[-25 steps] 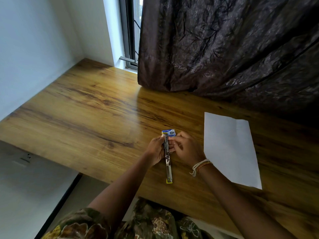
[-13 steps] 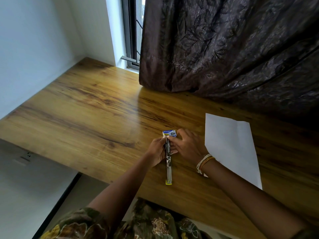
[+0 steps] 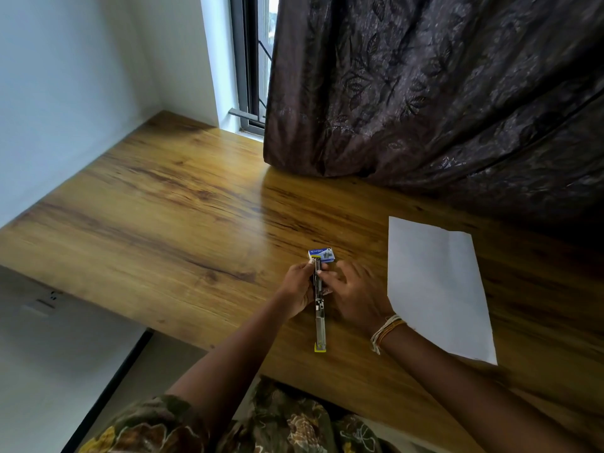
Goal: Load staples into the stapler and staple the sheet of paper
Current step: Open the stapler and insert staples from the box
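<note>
A slim metal stapler (image 3: 319, 317) with a yellow end lies opened out lengthwise on the wooden desk (image 3: 170, 207). My left hand (image 3: 299, 287) grips its far half from the left. My right hand (image 3: 354, 291) pinches at the same far part from the right, fingertips on the magazine. A small blue staple box (image 3: 322, 255) sits just beyond the stapler's far tip. A white sheet of paper (image 3: 434, 286) lies flat to the right, apart from both hands. Any staples between my fingers are too small to make out.
A dark brown curtain (image 3: 425, 93) hangs over the desk's back right and rests on the wood. A window frame (image 3: 248, 76) stands at the back, a white wall on the left. The desk's front edge runs just below the stapler's yellow end.
My right hand has shifted slightly right and nearer along the stapler. The left hand keeps its grip. Stapler, box and paper stay where they were.
</note>
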Tool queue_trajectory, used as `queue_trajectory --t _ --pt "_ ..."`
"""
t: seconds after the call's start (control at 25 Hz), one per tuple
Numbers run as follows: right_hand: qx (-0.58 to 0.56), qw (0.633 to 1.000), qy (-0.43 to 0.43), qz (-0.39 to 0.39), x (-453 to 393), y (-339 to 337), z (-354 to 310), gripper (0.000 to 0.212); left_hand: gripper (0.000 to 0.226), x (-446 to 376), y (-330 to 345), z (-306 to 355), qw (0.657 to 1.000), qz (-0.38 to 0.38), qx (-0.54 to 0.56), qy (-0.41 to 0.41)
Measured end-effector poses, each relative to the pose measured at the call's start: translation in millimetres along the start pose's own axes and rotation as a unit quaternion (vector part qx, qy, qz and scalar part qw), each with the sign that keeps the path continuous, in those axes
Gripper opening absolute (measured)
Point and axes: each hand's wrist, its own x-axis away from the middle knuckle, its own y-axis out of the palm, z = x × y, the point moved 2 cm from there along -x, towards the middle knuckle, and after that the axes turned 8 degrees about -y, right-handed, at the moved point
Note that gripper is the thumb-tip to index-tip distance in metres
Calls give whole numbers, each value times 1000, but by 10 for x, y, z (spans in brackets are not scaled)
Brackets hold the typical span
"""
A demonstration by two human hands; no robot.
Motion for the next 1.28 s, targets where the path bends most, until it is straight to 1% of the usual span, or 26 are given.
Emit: queue_trajectory --t 0.16,0.28,0.4,0.68,0.84,1.0,1.04,1.08,1.12,1.16,1.2,1.24,1.28 --pt "-117 986 118 21 -87 -32 44 33 40 -6 7 7 1000 -15 13 4" --pt "-152 977 147 25 -171 -24 85 22 39 -20 6 5 1000 -10 8 6" --pt "-182 971 152 14 -238 -26 26 14 35 -11 7 10 1000 10 -7 10" --pt "-154 980 126 -31 -353 -10 18 12 34 -47 -19 15 1000 13 -15 11" --pt "-171 977 127 -23 -303 -17 -19 13 34 -42 -21 10 999 30 -20 5" --pt "-215 963 161 -17 -290 -8 -14 14 35 0 0 33 999 30 -23 0" --pt "-245 951 187 -4 -287 -15 -16 14 35 16 10 37 999 29 -20 -1" --pt "-283 930 231 19 -293 -44 -30 13 36 27 16 40 999 27 -15 -5" --pt "-323 898 294 48 -297 -61 -42 11 36 33 24 44 1000 21 -9 -10" --pt "-365 852 366 80 -301 -77 -50 9 38 39 31 50 1000 13 -2 -14" --pt "-410 793 439 105 -307 -75 -50 7 39 44 37 55 1000 8 2 -20" --pt "-455 725 503 120 -316 -72 -41 6 40 39 41 56 1000 6 4 -26" --pt "-493 661 550 134 -337 -82 -19 6 40 33 40 60 999 6 4 -31"
